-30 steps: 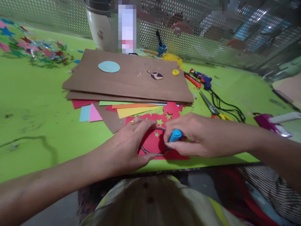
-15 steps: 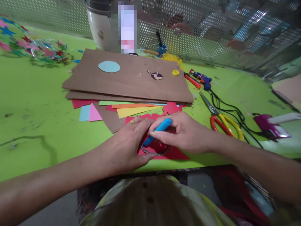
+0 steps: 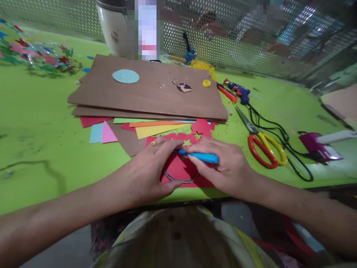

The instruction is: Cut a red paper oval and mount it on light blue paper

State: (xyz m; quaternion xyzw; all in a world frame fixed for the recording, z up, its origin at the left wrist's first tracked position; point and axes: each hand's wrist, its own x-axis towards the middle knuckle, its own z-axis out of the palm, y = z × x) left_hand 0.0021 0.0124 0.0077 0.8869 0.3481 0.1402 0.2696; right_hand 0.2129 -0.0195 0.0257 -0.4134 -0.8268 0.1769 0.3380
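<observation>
A red paper sheet [image 3: 181, 169] with star-shaped cut-outs lies at the near edge of the green table [image 3: 41, 126]. On it rests a thin metal ring [image 3: 178, 179]. My left hand [image 3: 150, 167] presses down on the ring's left side, fingers curled over it, a gold ring on one finger. My right hand [image 3: 220, 165] grips a blue pen [image 3: 200, 156], held nearly flat with its tip at the ring's upper rim, close to my left fingertips.
Brown cardboard sheets [image 3: 147, 91] cover coloured papers [image 3: 145, 128], carrying a light blue disc [image 3: 125, 76] and a yellow cap [image 3: 206, 83]. Red-and-yellow scissors [image 3: 260, 143], a glue gun [image 3: 240, 92] with black cord and a purple tool [image 3: 318, 149] lie right. Paper stars [image 3: 36, 56] pile far left.
My right hand has swung the pen round the ring from its right side to its top, laying the pen flatter. My left hand has stayed on the ring.
</observation>
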